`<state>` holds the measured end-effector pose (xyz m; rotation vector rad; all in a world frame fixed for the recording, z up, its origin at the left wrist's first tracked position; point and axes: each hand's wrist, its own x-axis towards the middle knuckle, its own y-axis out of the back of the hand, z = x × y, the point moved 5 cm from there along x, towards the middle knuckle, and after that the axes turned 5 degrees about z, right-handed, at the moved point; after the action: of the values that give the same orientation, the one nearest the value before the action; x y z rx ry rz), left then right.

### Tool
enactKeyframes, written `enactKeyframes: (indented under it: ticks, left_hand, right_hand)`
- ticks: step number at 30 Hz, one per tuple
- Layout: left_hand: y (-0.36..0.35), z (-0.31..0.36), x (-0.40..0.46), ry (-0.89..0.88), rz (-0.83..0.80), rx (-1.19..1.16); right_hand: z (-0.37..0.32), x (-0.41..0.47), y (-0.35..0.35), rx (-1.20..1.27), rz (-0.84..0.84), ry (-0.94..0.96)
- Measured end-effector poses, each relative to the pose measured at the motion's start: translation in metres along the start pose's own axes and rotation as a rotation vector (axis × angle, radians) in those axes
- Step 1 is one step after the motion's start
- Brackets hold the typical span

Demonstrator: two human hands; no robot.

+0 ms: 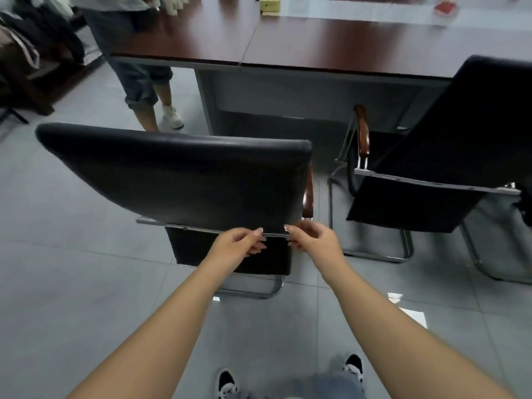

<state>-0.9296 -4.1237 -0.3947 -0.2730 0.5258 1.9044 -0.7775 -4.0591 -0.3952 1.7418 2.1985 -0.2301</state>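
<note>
Just ahead of both hands stands the black chair (178,174), its back turned to the person and apart from the desk (316,38) beyond it. The left hand (239,243) and right hand (313,240) sit close together, each pinching the metal bar (201,226) under the backrest between thumb and curled fingers. The grip looks made; moving the chair seems not yet done. Right of the hands a second chair (460,125) stands close, and another person's legs (144,90) stand beyond to the left, narrowing the way.

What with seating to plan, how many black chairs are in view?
2. The middle chair has the left hand and right hand pinching the bar under its backrest; the right chair stands by the desk. Others may be hidden.
</note>
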Motion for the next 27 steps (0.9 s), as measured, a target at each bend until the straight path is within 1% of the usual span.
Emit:
enactKeyframes:
  ticks: [3, 8, 13, 15, 18, 23, 27]
  left_hand:
    - [-0.067, 0.006, 0.011, 0.057, -0.003, -0.042]
    - [-0.171, 0.022, 0.032, 0.103, 0.011, -0.069]
    - [-0.226, 0.037, 0.052, 0.178, 0.054, -0.126]
    - [-0.236, 0.039, 0.065, 0.214, 0.081, -0.131]
    - [-0.238, 0.046, 0.095, 0.245, 0.128, -0.141]
    - [-0.226, 0.064, 0.17, 0.263, 0.221, -0.272]
    - [-0.217, 0.069, 0.24, 0.297, 0.346, -0.327]
  right_hand:
    - [0.008, 0.026, 0.061, 0.036, 0.002, 0.009]
    - [0.006, 0.079, 0.154, -0.054, -0.045, -0.017]
    - [0.004, 0.112, 0.206, -0.071, -0.09, -0.085]
    - [0.005, 0.127, 0.216, -0.069, -0.112, -0.114]
    - [0.005, 0.157, 0.212, -0.087, -0.165, -0.168]
    - [-0.006, 0.224, 0.184, -0.166, -0.288, -0.195]
    - [-0.025, 0.287, 0.161, -0.239, -0.321, -0.215]
